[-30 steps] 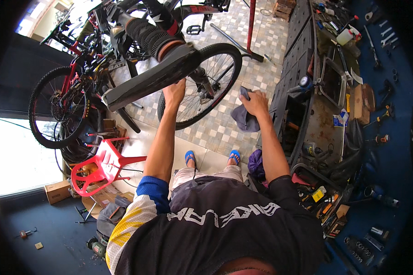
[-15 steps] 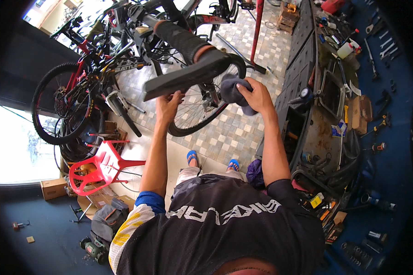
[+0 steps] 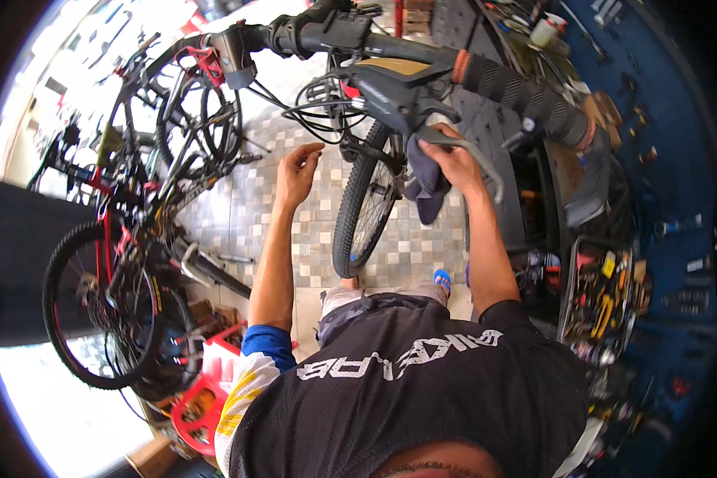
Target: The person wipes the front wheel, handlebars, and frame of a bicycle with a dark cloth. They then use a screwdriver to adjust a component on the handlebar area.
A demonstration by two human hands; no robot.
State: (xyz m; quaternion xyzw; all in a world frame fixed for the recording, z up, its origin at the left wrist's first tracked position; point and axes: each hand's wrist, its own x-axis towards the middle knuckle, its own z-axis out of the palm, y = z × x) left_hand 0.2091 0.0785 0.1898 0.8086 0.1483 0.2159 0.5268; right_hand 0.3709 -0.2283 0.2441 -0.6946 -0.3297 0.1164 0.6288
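Observation:
My right hand [image 3: 457,166] is closed on a dark grey cloth [image 3: 427,185] that hangs below its fingers. It is up at the brake lever [image 3: 479,156], under the handlebar; whether the fingers also grip the lever is partly hidden. My left hand [image 3: 296,177] is in the air left of the front wheel [image 3: 360,207], fingers loosely curled and holding nothing. Above both hands the bicycle's handlebar [image 3: 406,49] runs across, with a textured black grip [image 3: 522,94] at its right end and looped black cables [image 3: 315,107] near its middle.
Several bicycles stand at the left, one with a red-and-black frame and a large rear wheel [image 3: 99,307]. A red plastic chair [image 3: 203,410] is at the lower left. Along the right runs a dark workbench, with a tool tray [image 3: 601,295] and a blue tool wall [image 3: 669,191].
The handlebar and front wheel have turned, and the grip now points right. My left hand has come away from the bar's end. The cloth in my right hand is now at the brake lever.

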